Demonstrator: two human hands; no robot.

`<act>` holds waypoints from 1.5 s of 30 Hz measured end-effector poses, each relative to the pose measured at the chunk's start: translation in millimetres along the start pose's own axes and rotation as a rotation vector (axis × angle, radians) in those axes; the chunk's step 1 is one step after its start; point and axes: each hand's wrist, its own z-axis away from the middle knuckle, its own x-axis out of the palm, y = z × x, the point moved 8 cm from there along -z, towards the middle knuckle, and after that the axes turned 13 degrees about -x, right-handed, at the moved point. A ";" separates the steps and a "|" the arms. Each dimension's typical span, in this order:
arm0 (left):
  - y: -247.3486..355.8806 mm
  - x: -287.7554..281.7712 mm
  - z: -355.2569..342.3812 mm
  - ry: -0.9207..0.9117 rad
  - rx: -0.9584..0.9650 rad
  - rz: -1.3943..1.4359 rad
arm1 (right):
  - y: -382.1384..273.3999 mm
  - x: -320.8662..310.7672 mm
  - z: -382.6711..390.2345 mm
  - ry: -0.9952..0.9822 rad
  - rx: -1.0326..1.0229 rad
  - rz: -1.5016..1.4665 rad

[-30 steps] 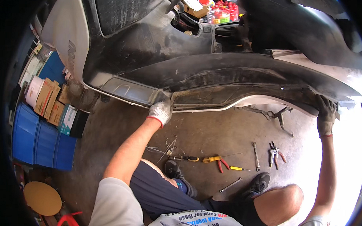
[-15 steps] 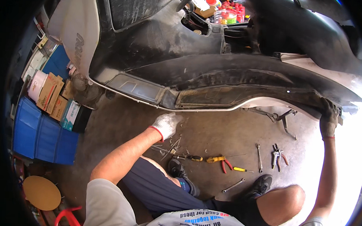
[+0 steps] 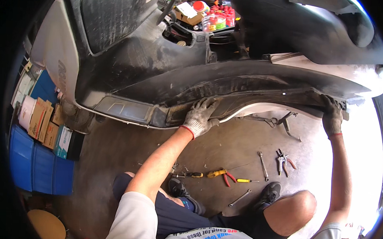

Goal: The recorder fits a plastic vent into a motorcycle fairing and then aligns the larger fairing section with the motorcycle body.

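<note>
A dark, dusty scooter side panel (image 3: 234, 88) with a pale lower trim runs along the scooter body (image 3: 147, 63). My gloved left hand (image 3: 201, 117) rests on the panel's middle, fingers apart over the dark ribbed strip, thumb near the lower rim. At the panel's rear end my gloved right hand (image 3: 333, 114) has its fingers curled over the edge, gripping it. A metal stand (image 3: 289, 127) shows beneath. The black seat section (image 3: 304, 35) lies above.
Pliers (image 3: 282, 162), wrenches (image 3: 263, 166), screwdrivers (image 3: 246, 180) and red-handled cutters (image 3: 227, 179) lie on the concrete floor between my feet and the scooter. Blue bins (image 3: 42, 169) and cardboard boxes (image 3: 41, 120) stand left. A round tan disc (image 3: 46, 224) is lower left. Red bottles (image 3: 220, 17) sit behind.
My left hand left the front part of the panel, dropped below its rim, and is now back on it further right. My right hand stays at the rear end.
</note>
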 end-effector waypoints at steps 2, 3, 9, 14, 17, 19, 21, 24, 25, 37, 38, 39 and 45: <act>7.2 6.9 -6.1 -0.029 0.021 -0.039 | -5.0 -3.0 -0.8 -0.021 -0.045 0.033; 8.4 13.4 -8.1 -0.055 0.028 -0.079 | -0.5 -3.5 0.1 -0.025 -0.037 0.037; -9.4 25.1 -17.1 -0.012 -0.024 0.024 | -40.0 -53.1 -25.4 0.134 -0.171 0.068; -0.3 28.6 -15.5 0.065 -0.083 -0.024 | -73.0 -76.2 -49.6 0.216 -0.327 0.065; -1.6 31.8 -13.5 0.024 -0.110 0.135 | -60.0 -68.3 -45.3 0.225 -0.358 0.077; -3.2 32.6 -11.5 0.107 -0.079 0.075 | -45.3 -46.4 -40.0 0.122 -0.285 0.142; 2.3 35.0 -13.0 0.111 -0.085 0.082 | -31.7 -32.4 -30.6 0.087 -0.271 0.121; 7.7 34.0 -12.4 0.098 -0.059 0.124 | -19.0 -14.2 -19.9 0.035 -0.247 0.109; 9.3 33.4 -11.5 0.085 -0.024 0.156 | -16.5 -9.2 -18.7 0.021 -0.233 0.118; 27.5 66.8 -5.4 0.364 0.123 -0.208 | -10.8 -8.5 -23.6 0.010 -0.182 0.030; 22.6 72.0 -2.0 0.396 0.103 -0.205 | -17.9 -5.7 -27.8 -0.059 -0.158 0.020; 19.4 76.5 -2.2 0.406 0.086 -0.204 | -23.1 -5.8 -30.2 -0.131 -0.136 0.017; -38.2 64.1 23.8 0.396 -0.056 -0.098 | -66.3 -27.4 -34.4 -0.214 -0.187 0.002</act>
